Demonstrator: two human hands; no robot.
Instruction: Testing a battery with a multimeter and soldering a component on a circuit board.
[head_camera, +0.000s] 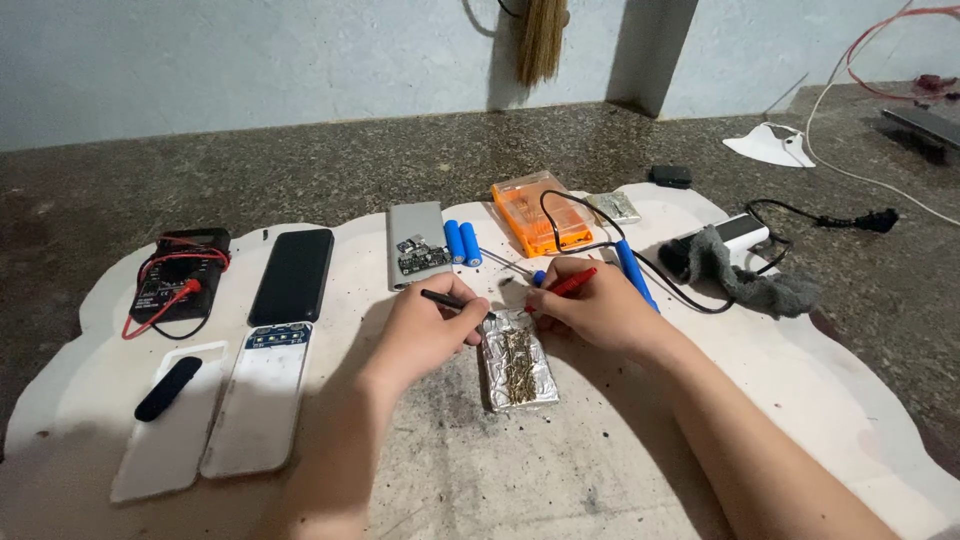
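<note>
Work surface: a white board (600, 470) with a scalloped edge, laid on a dark speckled stone counter (300, 170), giving a pale ground against which small parts show up.

Left hand (425, 335): closed in a pen-style pinch on black tweezers (452, 301), tips angled down toward the top edge of the foil tray (516, 372). The grip suits fine picking.

Right hand (595, 305): curled around a red-handled tool (568, 285), held like a pen, its tip pointed at the same upper edge of the tray; the tip itself is too small to make out.

Foil tray: centre of the board, directly between and just below both hands, holding a heap of small brass-coloured screws (516, 365). Its raised rim likely keeps them from rolling off.

Behind the hands: a grey power bank shell (415, 235) lying open with its circuit board (422, 255) exposed; two blue cylindrical cells (462, 242) just beside it; an orange bit case (540, 215).

Right of the hands: a blue-handled soldering iron (632, 270) with a black cord (800, 212), a grey rag (750, 275).

Left side, well apart from the hands: a black multimeter (180, 270) with red leads, a dark phone (292, 275), two white flat casings (215, 410), parked out of the working area.
</note>
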